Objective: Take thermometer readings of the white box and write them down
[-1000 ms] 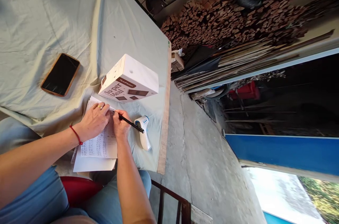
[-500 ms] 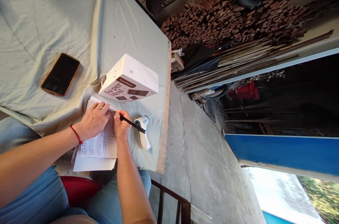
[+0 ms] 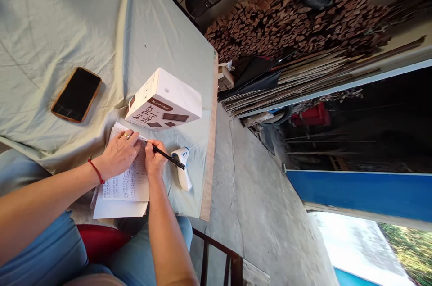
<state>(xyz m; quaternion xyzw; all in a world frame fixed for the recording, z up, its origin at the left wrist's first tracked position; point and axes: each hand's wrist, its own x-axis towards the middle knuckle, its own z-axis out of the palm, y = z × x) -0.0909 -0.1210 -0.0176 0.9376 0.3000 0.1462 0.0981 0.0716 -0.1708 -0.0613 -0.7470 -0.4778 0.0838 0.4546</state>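
Sheets of paper (image 3: 124, 187) covered in rows of handwriting lie at the near edge of the cloth-covered table. My left hand (image 3: 122, 153) rests flat on the upper part of the top sheet, with a ring on one finger and a red cord at the wrist. Closed round a black pen (image 3: 168, 158), my right hand (image 3: 155, 157) sits at the sheet's right side, the pen tip hard to see between the hands. Just beyond the paper stands a white box (image 3: 165, 101) printed "Super Meal". A white and blue infrared thermometer (image 3: 182, 166) lies right of my right hand.
A smartphone (image 3: 77, 94) in an orange-brown case lies left on the wrinkled tablecloth (image 3: 67, 20). The table's wooden edge (image 3: 211, 142) runs along the right. Beyond are a concrete floor (image 3: 249, 187), stacked wood (image 3: 297, 24) and a blue panel (image 3: 357, 193).
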